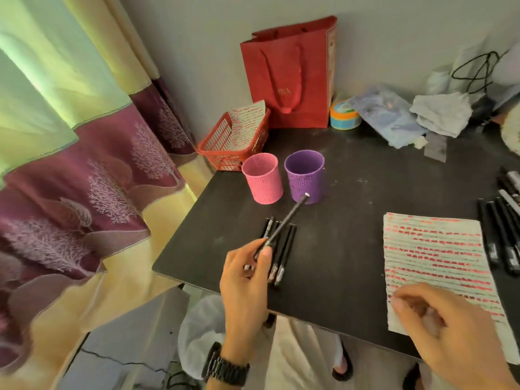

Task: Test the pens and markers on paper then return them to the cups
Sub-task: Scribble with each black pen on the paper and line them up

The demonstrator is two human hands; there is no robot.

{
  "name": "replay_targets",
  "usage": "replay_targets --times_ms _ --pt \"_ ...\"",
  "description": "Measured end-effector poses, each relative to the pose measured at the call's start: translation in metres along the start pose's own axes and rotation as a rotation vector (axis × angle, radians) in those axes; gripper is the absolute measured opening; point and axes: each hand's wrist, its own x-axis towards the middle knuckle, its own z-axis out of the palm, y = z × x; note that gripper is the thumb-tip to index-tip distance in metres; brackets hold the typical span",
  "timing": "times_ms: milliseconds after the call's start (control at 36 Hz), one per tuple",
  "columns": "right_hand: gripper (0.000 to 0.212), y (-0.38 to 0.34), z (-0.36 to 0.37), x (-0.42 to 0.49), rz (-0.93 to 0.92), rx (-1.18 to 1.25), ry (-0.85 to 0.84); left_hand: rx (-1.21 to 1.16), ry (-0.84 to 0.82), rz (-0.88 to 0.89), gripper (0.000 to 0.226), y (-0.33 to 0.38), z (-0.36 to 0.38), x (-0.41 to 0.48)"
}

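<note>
— How far along?
— Paper point(433, 260) is full of red dashes. Left hand point(247, 285) pinches one black pen point(284, 226) near the purple cup point(305, 180).
— The right?
— Right hand point(450, 327) presses the paper, holding nothing. Both cups look empty; pens wait on the table point(351, 209).

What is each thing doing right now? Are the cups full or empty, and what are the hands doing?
Pink perforated metal cup: upright, looks empty.
Purple perforated metal cup: upright, looks empty.
Black pen: held tilted by left hand, tip toward purple cup.
Black pens on dark table: lying in a row.
White paper with red marks: flat, covered in strokes.
Right hand: resting on paper, fingers curled.
Red paper bag: standing upright.
</note>
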Motion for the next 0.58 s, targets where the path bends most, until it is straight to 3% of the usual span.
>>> replay_targets --times_ms 83,167,278,444,583 --pt "0.04 -0.002 0.001 0.002 -0.013 -0.084 0.027 0.234 0.126 -0.049 0.007 -0.016 -0.027 0.021" --pt "0.04 -0.002 0.003 0.003 -0.047 -0.117 0.005 0.52 0.166 -0.104 0.02 -0.03 -0.04 0.033" --pt "0.034 -0.002 0.002 0.004 -0.05 -0.04 -0.023 0.688 0.11 -0.119 0.027 -0.037 -0.038 0.032" --pt "0.004 0.0 0.003 0.003 -0.022 -0.019 -0.025 0.68 0.02 -0.138 0.035 -0.039 -0.03 0.033" --pt "0.007 0.002 0.005 0.002 -0.026 -0.017 -0.01 0.609 -0.047 -0.159 0.021 -0.047 -0.036 0.043"
